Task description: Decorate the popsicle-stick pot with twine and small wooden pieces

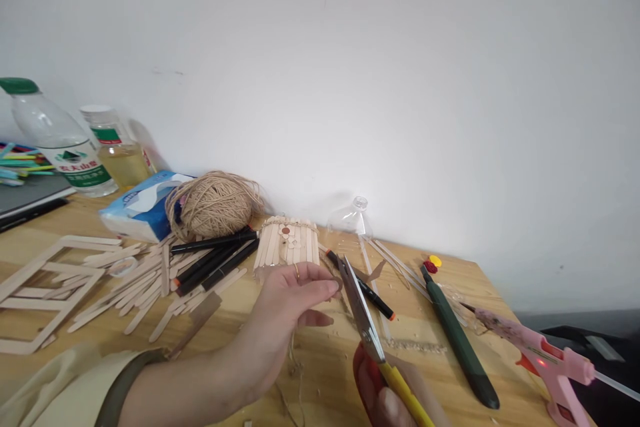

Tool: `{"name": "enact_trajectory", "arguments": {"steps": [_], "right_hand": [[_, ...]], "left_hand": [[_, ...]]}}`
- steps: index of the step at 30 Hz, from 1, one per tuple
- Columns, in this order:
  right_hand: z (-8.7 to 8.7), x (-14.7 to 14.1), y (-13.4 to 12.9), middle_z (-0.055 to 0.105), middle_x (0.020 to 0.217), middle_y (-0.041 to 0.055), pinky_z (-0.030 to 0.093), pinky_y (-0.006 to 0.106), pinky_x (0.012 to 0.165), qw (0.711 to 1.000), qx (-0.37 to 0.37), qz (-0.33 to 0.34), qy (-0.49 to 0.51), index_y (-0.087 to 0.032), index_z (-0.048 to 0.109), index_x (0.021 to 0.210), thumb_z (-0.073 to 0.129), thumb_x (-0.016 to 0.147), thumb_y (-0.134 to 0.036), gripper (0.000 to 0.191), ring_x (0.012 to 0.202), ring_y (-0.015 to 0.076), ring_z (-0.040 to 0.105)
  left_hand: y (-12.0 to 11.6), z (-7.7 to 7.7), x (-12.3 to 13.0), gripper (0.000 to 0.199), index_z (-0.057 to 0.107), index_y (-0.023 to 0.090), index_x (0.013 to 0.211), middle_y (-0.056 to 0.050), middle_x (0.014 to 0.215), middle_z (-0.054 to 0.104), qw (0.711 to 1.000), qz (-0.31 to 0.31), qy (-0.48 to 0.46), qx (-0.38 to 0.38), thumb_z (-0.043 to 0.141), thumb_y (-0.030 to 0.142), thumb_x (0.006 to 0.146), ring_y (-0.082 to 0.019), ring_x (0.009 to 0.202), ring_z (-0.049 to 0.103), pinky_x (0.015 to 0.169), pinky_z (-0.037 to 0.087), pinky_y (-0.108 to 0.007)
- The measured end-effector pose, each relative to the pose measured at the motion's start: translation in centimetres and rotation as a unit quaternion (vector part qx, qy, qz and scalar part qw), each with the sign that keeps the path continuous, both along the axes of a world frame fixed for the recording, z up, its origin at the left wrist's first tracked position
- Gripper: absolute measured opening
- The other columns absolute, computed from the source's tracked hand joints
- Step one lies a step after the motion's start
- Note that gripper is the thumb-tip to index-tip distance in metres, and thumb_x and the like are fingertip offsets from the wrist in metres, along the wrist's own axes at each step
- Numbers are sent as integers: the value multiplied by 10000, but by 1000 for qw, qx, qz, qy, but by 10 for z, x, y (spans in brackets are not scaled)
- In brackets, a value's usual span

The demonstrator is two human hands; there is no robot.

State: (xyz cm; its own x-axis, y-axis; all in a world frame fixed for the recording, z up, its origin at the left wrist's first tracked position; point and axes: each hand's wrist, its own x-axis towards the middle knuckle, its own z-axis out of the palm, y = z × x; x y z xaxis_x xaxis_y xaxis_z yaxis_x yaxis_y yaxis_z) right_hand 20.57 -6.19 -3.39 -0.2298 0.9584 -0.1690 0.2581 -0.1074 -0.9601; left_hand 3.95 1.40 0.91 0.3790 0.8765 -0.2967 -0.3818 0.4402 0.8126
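My left hand (300,297) reaches in from the lower left, thumb and forefinger pinched on a small brownish piece (339,283) whose kind is hard to make out. Just right of those fingertips are scissors (367,323) with yellow handles, blades pointing up and slightly apart. My right hand (377,390) grips them at the bottom of the view. Below my left hand a thin strand of twine (300,373) trails over the table. Behind it stands a small holder of upright craft sticks (273,243), with a braided twine band and small round decorations.
Loose craft sticks (137,293), black markers (215,267) and a twine ball (215,203) lie left. A cut clear bottle top (350,217) stands by the wall. Rightward are a green cutter-like tool (460,340) and a pink glue gun (543,353), its red light lit.
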Motion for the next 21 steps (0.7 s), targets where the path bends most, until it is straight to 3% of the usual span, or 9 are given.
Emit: {"name": "enact_trajectory", "arguments": {"steps": [11, 21], "right_hand": [[14, -2, 4, 358, 625, -13, 249, 283, 526, 1000, 1, 10, 27, -215, 417, 620, 434, 687, -780, 569, 554, 139, 310], [2, -2, 4, 377, 644, -12, 275, 249, 493, 999, -15, 6, 51, -196, 462, 690, 470, 648, -797, 603, 566, 123, 361]], "left_hand": [[0, 4, -1, 54, 646, 155, 668, -5, 676, 617, 1000, -4, -3, 17, 684, 192, 679, -108, 679, 557, 531, 463, -173], [-1, 2, 0, 82, 673, 153, 700, 0, 708, 658, 1000, 21, -3, 7, 723, 151, 635, -95, 650, 575, 544, 486, -180]]}}
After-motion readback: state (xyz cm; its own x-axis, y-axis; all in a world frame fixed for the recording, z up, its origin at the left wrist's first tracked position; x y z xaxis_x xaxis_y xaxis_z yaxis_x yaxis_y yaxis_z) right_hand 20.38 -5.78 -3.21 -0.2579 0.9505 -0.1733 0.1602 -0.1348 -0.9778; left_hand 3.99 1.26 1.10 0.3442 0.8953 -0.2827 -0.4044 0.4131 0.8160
